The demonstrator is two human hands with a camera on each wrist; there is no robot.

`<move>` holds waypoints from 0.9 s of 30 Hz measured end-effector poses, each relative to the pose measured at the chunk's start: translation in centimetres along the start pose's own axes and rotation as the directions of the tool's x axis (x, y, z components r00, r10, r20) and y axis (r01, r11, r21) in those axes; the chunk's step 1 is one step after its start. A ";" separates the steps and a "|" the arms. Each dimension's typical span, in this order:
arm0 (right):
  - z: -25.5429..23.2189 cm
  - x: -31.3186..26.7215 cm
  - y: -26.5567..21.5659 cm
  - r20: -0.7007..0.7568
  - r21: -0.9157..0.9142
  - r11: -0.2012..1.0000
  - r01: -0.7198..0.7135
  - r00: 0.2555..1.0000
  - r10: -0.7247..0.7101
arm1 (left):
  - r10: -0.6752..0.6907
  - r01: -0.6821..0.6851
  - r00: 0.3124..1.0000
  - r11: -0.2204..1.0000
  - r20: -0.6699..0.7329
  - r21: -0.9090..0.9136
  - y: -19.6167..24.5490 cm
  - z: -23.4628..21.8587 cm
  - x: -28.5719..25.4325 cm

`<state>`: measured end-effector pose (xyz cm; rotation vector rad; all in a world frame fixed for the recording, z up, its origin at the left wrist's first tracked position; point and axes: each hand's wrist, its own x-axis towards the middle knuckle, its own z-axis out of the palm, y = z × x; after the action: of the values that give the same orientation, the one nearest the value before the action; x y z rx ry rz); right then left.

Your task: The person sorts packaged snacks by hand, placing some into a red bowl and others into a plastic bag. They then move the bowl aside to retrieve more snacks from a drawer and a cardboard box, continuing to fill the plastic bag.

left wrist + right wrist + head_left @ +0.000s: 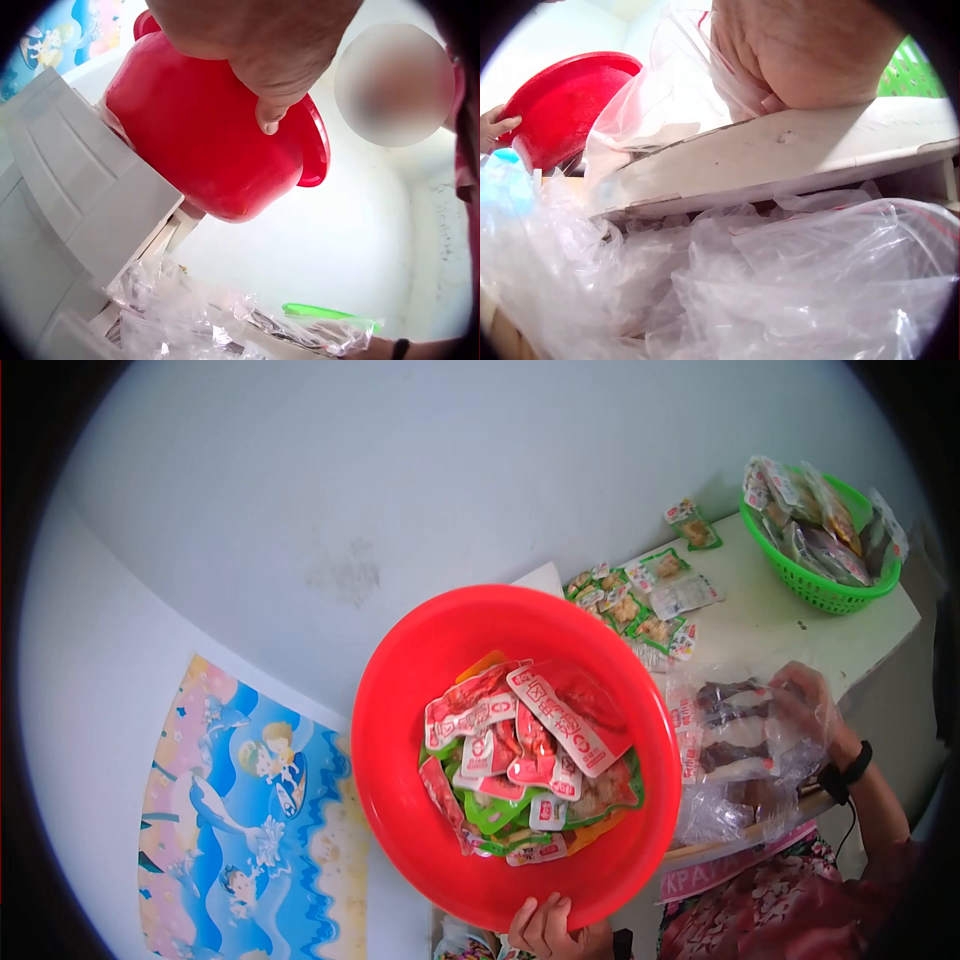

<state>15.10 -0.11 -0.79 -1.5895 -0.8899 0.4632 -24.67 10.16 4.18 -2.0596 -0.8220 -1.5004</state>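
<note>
Tilted toward the head camera, a red plastic basin (393, 710) holds a heap of small snack packets (570, 720) with red, white and green wrapping. My left hand (555, 932) grips its near rim; in the left wrist view the thumb (270, 118) lies on the outside of the basin (202, 142). On the right, my right hand (808, 705) holds a clear plastic bag (735, 725) with red print and dark and white patches, at the table's front edge. Its fingertips are partly hidden by the film. In the right wrist view a red-striped zip bag (667, 97) sits beneath the hand.
A green basket (830, 590) of sealed packets stands at the table's far right. Small green-edged packets (625, 610) lie on the white table (760, 600) behind the basin. Loose clear bags (802, 277) bunch below the table edge. A cartoon poster (240, 800) is at left.
</note>
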 end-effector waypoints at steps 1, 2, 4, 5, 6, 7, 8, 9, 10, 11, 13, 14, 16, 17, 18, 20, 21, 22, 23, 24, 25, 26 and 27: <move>-0.2 0.1 -0.2 -0.003 0.020 1.000 -0.011 1.000 0.011 | 0.126 -0.126 0.992 0.992 0.003 0.010 -1.7 -0.1 -1.0; -0.4 0.1 -0.4 -0.013 0.003 1.000 0.007 1.000 -0.007 | 0.130 -0.130 0.991 0.991 0.007 0.007 -1.6 0.0 -0.9; -0.2 0.0 -0.6 -0.006 -0.025 0.999 0.035 0.999 -0.035 | 0.011 -0.011 1.000 1.000 0.019 -0.002 0.3 0.1 -0.4; 0.0 0.1 -0.4 -0.007 -0.021 0.999 0.027 1.000 -0.027 | -0.111 0.111 0.993 0.994 0.028 -0.006 1.2 -0.1 0.0; 0.0 0.1 0.0 -0.010 -0.019 1.000 0.017 1.000 -0.017 | 0.023 -0.023 1.000 1.000 0.019 0.008 0.1 -0.1 -0.1; 0.0 0.1 0.3 -0.014 -0.020 1.000 0.007 1.000 -0.007 | 0.154 -0.154 0.988 0.988 0.010 0.020 -1.5 0.1 0.2; -0.1 0.2 0.4 -0.015 -0.014 1.000 0.006 1.000 -0.006 | 0.151 -0.151 0.989 0.988 0.005 0.020 -1.5 0.2 -0.1; -0.1 0.2 0.5 -0.017 -0.008 1.000 0.004 1.000 -0.005 | 0.148 -0.148 0.989 0.989 0.000 0.019 -1.5 0.3 -0.4; 0.0 0.1 0.5 -0.020 -0.002 1.000 0.003 1.000 -0.003 | 0.012 -0.012 1.000 1.000 -0.001 0.006 0.2 0.1 -1.2; 0.0 0.1 0.6 -0.024 -0.011 1.000 0.009 1.000 -0.009 | -0.125 0.125 0.992 0.992 0.000 -0.007 1.3 0.1 -1.2; 0.0 0.1 0.6 -0.028 -0.031 0.999 0.022 0.999 -0.023 | 0.171 -0.172 0.985 0.985 0.035 0.030 -2.4 -0.1 -2.7; 0.0 0.2 0.3 -0.023 -0.041 0.999 0.035 0.999 -0.036 | 0.161 -0.162 0.986 0.986 0.048 0.032 -2.5 -0.2 -2.8; 0.0 0.2 -0.1 -0.017 -0.062 0.996 0.058 0.998 -0.059 | -0.012 0.010 0.998 1.000 0.065 0.022 -0.3 -0.4 -2.0; 0.0 0.1 0.0 -0.017 -0.058 0.997 0.050 0.999 -0.051 | -0.171 0.171 0.983 0.985 0.073 0.006 1.0 -0.4 -1.6; 0.0 0.1 0.2 -0.019 -0.055 0.998 0.041 0.999 -0.042 | -0.149 0.149 0.987 0.989 0.053 0.005 1.1 -0.2 -1.9; 0.0 0.1 0.5 -0.028 -0.040 0.999 0.028 0.999 -0.030 | -0.106 0.106 0.994 0.994 0.011 0.002 0.8 0.2 -2.3; 0.1 0.1 0.6 -0.034 -0.029 0.999 0.026 0.999 -0.027 | -0.081 0.081 0.997 0.996 0.005 -0.026 0.7 0.2 -2.4; 0.1 0.1 0.7 -0.038 -0.017 1.000 0.025 0.999 -0.025 | -0.057 0.057 0.998 0.997 -0.004 -0.052 0.6 0.1 -2.7; 0.1 0.2 0.6 -0.036 -0.032 0.999 0.035 0.999 -0.036 | -0.034 0.033 0.999 0.996 -0.011 -0.078 0.4 0.1 -3.0; 0.1 0.2 0.5 -0.033 -0.047 0.998 0.044 0.998 -0.046 | -0.041 0.042 0.999 0.995 0.003 -0.086 0.0 0.1 -4.0; 0.1 0.2 0.5 -0.030 -0.061 0.997 0.051 0.998 -0.053 | -0.048 0.049 0.999 0.994 0.020 -0.093 -0.6 0.1 -5.1; 0.1 0.1 0.4 -0.027 -0.078 0.995 0.055 0.998 -0.057 | -0.053 0.057 0.998 0.993 0.038 -0.100 -1.1 0.4 -6.2; 0.1 0.1 0.3 -0.025 -0.094 0.994 0.059 0.998 -0.062 | -0.027 0.024 0.999 0.994 -0.024 -0.106 -1.2 1.1 -6.2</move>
<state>15.20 0.02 -1.11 -1.6450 -0.9474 0.3602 -26.17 10.49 -2.02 -2.1082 -0.7773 -1.6124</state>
